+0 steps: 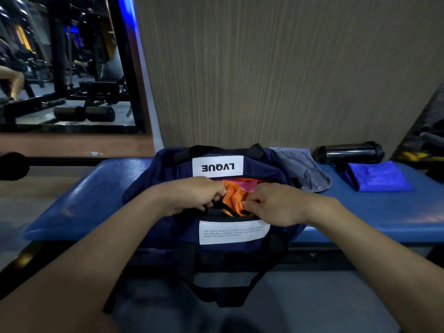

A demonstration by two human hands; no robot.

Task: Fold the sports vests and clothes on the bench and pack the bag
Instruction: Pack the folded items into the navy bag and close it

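While on padded bench (101, 188) | both hands, left (192, 195), right (271, 205), grip crumpled orange vest (234, 198) | soft navy bag (158, 188)

Vest (234, 198) in bag (165, 174) on bench (96, 188)

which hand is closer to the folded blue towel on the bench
Right. The right hand is at the bag opening, on the side toward the folded blue towel; the left hand sits farther away across the opening.

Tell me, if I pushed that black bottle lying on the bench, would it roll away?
Probably yes: the black bottle lies on its side and looks round, so a sideways push would likely roll it along the bench. The folded blue towel beside it might stop it.
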